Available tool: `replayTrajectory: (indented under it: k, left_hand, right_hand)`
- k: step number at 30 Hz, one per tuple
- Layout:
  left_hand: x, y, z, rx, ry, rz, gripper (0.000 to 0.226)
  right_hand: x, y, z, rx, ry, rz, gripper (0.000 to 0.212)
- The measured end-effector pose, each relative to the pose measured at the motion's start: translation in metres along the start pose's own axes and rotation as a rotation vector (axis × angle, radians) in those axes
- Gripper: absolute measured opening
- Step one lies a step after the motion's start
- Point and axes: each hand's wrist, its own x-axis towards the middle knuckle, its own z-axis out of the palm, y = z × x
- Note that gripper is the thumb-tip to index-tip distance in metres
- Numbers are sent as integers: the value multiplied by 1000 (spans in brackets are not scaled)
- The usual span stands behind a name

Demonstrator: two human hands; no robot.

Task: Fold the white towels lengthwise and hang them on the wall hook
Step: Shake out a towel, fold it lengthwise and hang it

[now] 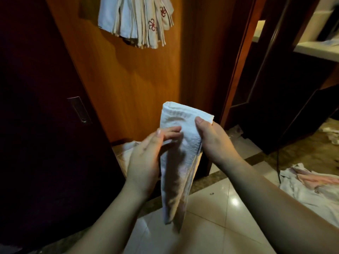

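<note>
A white towel, folded into a long narrow strip, hangs down between my hands in front of the wooden wall. My right hand grips its upper right edge, thumb on the near face. My left hand lies against the towel's left side with fingers fairly straight across the cloth. Several folded white towels with red embroidery hang high up on the wall; the hook itself is hidden above the frame.
A dark sliding door with a recessed handle stands at the left. White cloths lie on the tiled floor at the right and behind my left hand. A dark wooden door frame opens to the right.
</note>
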Motion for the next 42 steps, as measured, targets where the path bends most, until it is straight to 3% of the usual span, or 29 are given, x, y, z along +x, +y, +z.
replayTrajectory:
  k: [3, 4, 8, 11, 13, 15, 17, 19, 20, 25, 28, 32, 34, 38, 42]
  left_hand:
    - [20, -2, -13, 57, 273, 129, 12]
    - [28, -4, -17, 73, 292, 114, 10]
    - [44, -4, -16, -43, 19, -82, 48]
    - [46, -1, -16, -153, -175, -145, 59]
    - [46, -2, -13, -193, -258, -185, 77]
    - [44, -3, -5, -225, -344, -238, 91]
    - [43, 0, 6, -215, -378, -242, 66]
    - [44, 9, 18, -177, -316, -205, 33]
    - [46, 13, 23, -162, -267, -187, 28]
    - [54, 34, 38, -195, -197, -272, 19]
    - [64, 46, 37, -189, -156, -339, 16]
    - [77, 60, 29, -142, -153, -313, 16]
    - [81, 66, 24, -104, -149, -292, 20]
    - [89, 76, 16, -74, -124, -246, 28]
    - [94, 84, 9, -82, -97, -204, 31]
  right_hand:
    - [16, -9, -6, -91, -25, -8, 37]
    - [19, -10, -8, -101, -46, -4, 39]
    - [24, -23, -15, -99, -179, 19, 42]
    - [25, -37, -20, -17, -225, 18, 61]
    - [26, -41, -25, 111, -224, 39, 45]
    - [30, -42, -30, 222, -256, 65, 51]
    - [31, -46, -36, 270, -245, 72, 41]
    - [33, -50, -39, 302, -222, 87, 36]
    - [33, -50, -40, 307, -210, 95, 35]
    - [27, -26, -42, 450, -82, 75, 48]
    - [18, 11, -41, 521, 11, 119, 40]
    - [-1, 46, -23, 295, 92, 143, 20]
    - [-6, 56, -14, 201, 83, 113, 34]
    - [-8, 53, 3, -39, 107, 20, 24]
    - [-5, 47, 15, -44, 129, -37, 27]
